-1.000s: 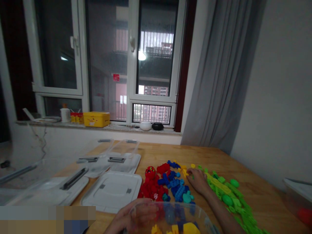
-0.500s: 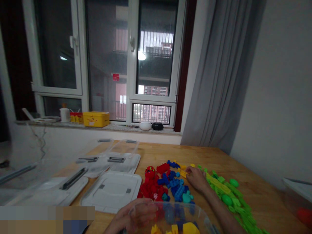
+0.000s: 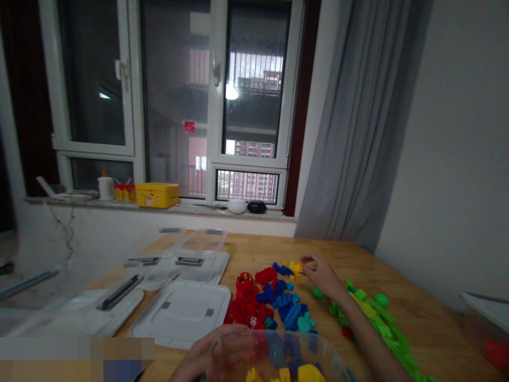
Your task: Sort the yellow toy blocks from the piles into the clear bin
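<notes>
My left hand lies along the left side of a clear plastic bin at the bottom, its fingers showing through the wall. Several yellow pieces are in the bin. On the table, my right hand has its fingers curled at a small group of yellow building blocks; the contact is partly hidden. Just left of these lie dark blue blocks. Nearer me are a heap of blue blocks and red pieces. Green blocks spread beyond my right forearm.
White lids and clear boxes with grey latches occupy the table's left. A green egg-shaped piece lies below my right wrist. Another clear box stands at the right edge. A yellow box rests on the windowsill.
My right hand has moved a little away from me, and the yellow blocks there now sit closer together beside the dark blue ones. My left hand and the bin have stayed put.
</notes>
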A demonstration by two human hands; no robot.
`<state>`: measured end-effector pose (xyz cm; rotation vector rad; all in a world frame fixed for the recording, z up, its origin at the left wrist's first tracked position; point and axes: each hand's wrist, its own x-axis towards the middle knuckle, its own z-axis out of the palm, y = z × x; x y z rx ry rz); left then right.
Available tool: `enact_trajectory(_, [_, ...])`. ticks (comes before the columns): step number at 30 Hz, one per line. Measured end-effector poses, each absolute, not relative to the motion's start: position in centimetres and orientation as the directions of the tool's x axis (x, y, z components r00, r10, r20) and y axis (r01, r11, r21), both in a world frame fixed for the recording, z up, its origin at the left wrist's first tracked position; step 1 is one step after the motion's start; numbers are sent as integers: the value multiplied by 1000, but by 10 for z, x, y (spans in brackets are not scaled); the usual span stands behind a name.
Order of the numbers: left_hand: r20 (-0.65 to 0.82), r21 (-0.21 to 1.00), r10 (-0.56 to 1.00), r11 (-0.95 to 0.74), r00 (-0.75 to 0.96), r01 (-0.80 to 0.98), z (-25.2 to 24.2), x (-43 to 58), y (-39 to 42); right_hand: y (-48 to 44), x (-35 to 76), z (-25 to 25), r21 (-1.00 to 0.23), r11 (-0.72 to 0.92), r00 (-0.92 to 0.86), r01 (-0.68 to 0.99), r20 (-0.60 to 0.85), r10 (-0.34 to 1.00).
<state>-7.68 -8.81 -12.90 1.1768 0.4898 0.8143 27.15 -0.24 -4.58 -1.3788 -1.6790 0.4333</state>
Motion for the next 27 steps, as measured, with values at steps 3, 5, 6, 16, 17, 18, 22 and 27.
enact_trajectory(3, [57,952,760,154,647,-264,-126,-77,-88,-20,262,-23,-734,361,-42,575,414,909])
enact_trajectory(5, [42,954,769,159,638,-254,-124,-76,-89,-33,256,-10,-735,406,-99,543,424,900])
enact_trajectory(6, [34,956,777,159,629,-248,-123,-75,-89,-40,253,-3,-734,430,-134,527,427,894])
enact_trajectory(16, [29,972,829,106,559,-208,-116,-78,-90,-119,219,43,-589,603,-497,537,357,791])
enact_trajectory(17, [35,973,840,94,542,-209,-117,-78,-91,-126,217,45,-573,607,-526,551,326,785])
enact_trajectory(18, [41,976,847,81,530,-204,-118,-78,-91,-132,215,47,-559,610,-558,561,290,778])
enact_trajectory(22, [52,982,846,54,530,-182,-122,-79,-91,-149,208,49,-509,619,-648,598,146,747])
enact_trajectory(27, [92,957,849,70,520,-283,-137,-81,-87,-161,201,45,-477,607,-687,635,10,727])
